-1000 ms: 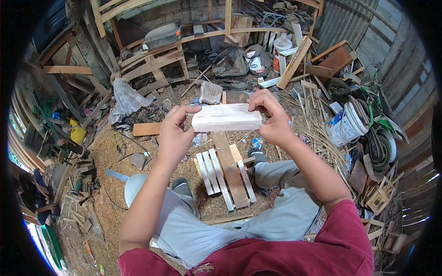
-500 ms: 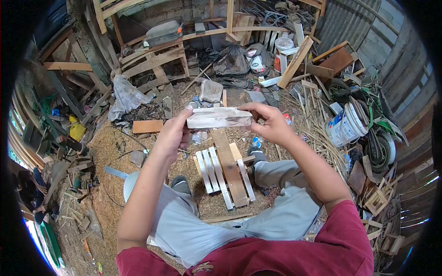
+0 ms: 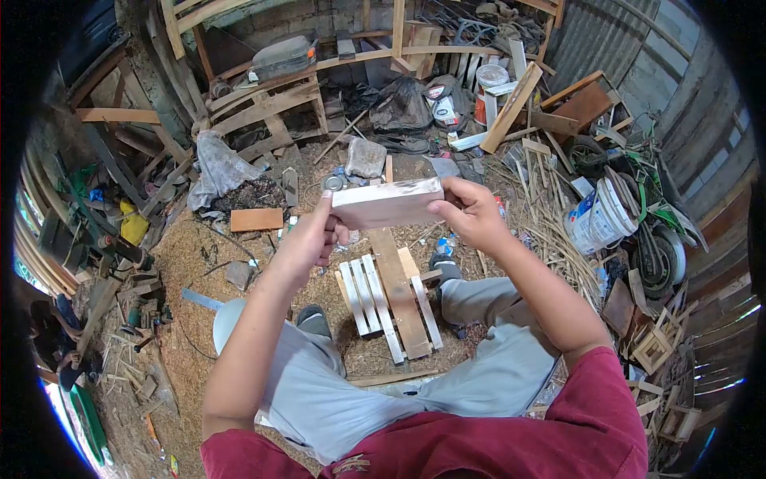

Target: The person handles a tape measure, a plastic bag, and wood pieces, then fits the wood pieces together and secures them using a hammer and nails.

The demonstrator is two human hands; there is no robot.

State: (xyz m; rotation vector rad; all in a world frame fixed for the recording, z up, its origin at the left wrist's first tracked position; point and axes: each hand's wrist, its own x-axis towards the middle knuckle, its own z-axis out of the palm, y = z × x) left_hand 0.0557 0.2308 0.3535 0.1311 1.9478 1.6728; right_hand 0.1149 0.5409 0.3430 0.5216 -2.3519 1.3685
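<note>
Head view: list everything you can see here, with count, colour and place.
wood block: one, pale, held up in the middle of the view
slatted frame: one, pale slats and a brown plank, on the ground between the feet
stone: one, grey, on the ground beyond the block
small board: one, brown, on the sawdust at left
cloth: one, grey, crumpled, left rear
bucket: one, white with a blue label, tilted, at right
black bag: one, rear centre
wooden bench: one, bare wood, rear left
left hand: fingers gripping the block's left end
right hand: fingers gripping the block's right end
</note>
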